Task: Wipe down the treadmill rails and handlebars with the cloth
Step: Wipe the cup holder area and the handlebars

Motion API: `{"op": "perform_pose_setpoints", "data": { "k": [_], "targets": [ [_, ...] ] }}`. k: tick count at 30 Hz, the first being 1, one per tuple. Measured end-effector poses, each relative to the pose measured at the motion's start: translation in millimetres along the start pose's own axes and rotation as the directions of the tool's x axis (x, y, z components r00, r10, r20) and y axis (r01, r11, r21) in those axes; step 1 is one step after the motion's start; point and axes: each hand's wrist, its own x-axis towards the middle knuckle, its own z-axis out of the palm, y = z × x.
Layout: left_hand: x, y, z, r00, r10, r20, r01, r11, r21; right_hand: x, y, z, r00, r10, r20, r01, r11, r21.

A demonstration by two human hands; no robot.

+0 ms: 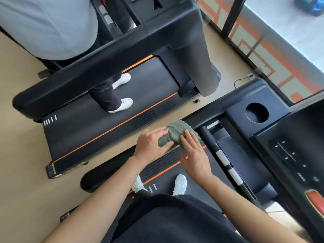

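Note:
A grey-green cloth (pixel 176 131) lies bunched on the black left side rail (pixel 108 170) of the treadmill I stand on, near where the rail meets the console. My left hand (pixel 151 143) grips the cloth's near end, thumb under it and fingers over it. My right hand (pixel 193 153) lies flat with straight fingers on the cloth's right side. A short black handlebar (pixel 208 137) with silver sensor plates runs just right of the cloth.
The console (pixel 287 155) with a round cup holder (pixel 256 112) fills the right. A second treadmill (pixel 112 109) stands to the left with another person on its belt. Beige floor separates the two machines. A glass wall and a power cable lie beyond.

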Motion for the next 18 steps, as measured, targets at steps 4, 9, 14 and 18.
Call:
{"op": "perform_pose_setpoints", "data": {
  "k": [4,9,14,18],
  "targets": [
    [0,0,5,0.995,0.086,-0.05,-0.082,0.993,0.079,-10,-16,1,0.958,0.277,0.071,-0.284,0.883,0.373],
    [9,14,15,0.975,0.217,-0.037,-0.21,0.968,0.135,-8,-18,12,0.822,0.553,0.135,-0.457,0.499,0.736],
    [21,25,20,0.942,0.33,0.068,-0.336,0.929,0.154,3,-13,30,0.762,0.567,0.313,-0.514,0.235,0.825],
    [33,31,17,0.898,0.377,0.226,-0.414,0.899,0.145,12,-13,35,0.72,0.561,0.408,-0.424,-0.11,0.899]
  ]
}}
